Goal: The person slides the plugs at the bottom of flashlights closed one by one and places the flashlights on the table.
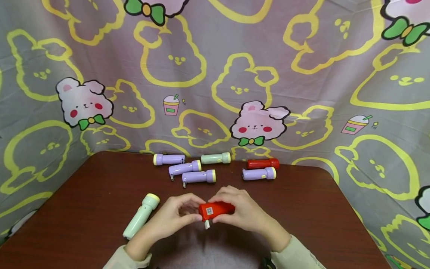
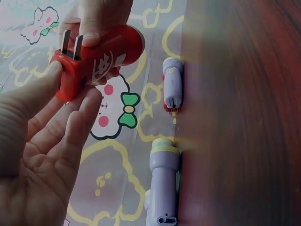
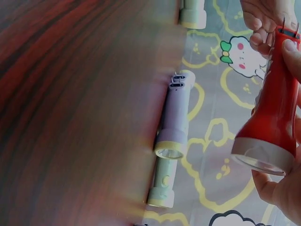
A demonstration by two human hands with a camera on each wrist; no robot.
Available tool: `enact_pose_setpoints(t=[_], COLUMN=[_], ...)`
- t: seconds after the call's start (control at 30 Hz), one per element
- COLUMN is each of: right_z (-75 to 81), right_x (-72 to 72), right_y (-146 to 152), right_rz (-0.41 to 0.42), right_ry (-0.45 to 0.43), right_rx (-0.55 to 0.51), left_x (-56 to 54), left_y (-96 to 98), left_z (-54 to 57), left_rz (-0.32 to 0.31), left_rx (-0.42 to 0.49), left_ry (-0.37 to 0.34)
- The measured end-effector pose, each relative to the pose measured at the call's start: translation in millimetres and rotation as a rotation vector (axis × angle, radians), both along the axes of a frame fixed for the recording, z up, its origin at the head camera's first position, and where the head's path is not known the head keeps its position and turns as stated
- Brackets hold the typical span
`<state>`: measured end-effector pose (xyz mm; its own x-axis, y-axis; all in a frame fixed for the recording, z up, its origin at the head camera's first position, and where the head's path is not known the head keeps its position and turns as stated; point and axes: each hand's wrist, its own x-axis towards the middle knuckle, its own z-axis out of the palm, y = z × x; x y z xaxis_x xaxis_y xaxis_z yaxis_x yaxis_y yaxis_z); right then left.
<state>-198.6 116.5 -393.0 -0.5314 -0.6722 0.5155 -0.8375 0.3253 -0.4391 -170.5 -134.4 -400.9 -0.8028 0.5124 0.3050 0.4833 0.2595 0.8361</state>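
While the left hand (image 1: 170,216) and right hand (image 1: 244,209) grip a red torch (image 1: 219,209), seemingly light and stiff, its barrel (image 3: 278,103) suits holding.

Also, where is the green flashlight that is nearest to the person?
In the head view, the green flashlight lies on the left side of the table, just left of the left hand.

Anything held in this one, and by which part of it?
A red flashlight: the left hand pinches its plug end, beside the exposed prongs, while the right hand grips its barrel.
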Motion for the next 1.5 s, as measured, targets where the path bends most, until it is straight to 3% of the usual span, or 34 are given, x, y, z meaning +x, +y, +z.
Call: enact_pose_setpoints(t=[0.13, 0.33, 0.73, 0.97, 1.5], right_z=[-0.2, -0.8, -2.9, -4.9, -6.2], right_x=[-0.3, 2.6, 4.6, 3.3, 2.1], right_y=[-1.3, -1.8, -0.9, -0.1, 0.2], right_rz=[0.001, 0.026, 0.047, 0.074, 0.091], right_ry=[0.03, -0.046, -0.107, -0.05, -0.056], right_rx=[-0.019, -0.038, -0.068, -0.067, -0.057], left_x=[-0.5, -0.5, 1.3, 0.7, -1.1], left_y=[-0.9, -4.3, -4.5, -4.6, -5.5], left_z=[-1.1, -1.4, 1.0, 0.5, -0.3], left_rz=[0.006, -0.029, -0.06, -0.068, -0.071], left_rx=[-0.004, 0.002, 0.027, 0.023, 0.001], left_ry=[0.02, 0.033, -0.014, -0.02, 0.01])
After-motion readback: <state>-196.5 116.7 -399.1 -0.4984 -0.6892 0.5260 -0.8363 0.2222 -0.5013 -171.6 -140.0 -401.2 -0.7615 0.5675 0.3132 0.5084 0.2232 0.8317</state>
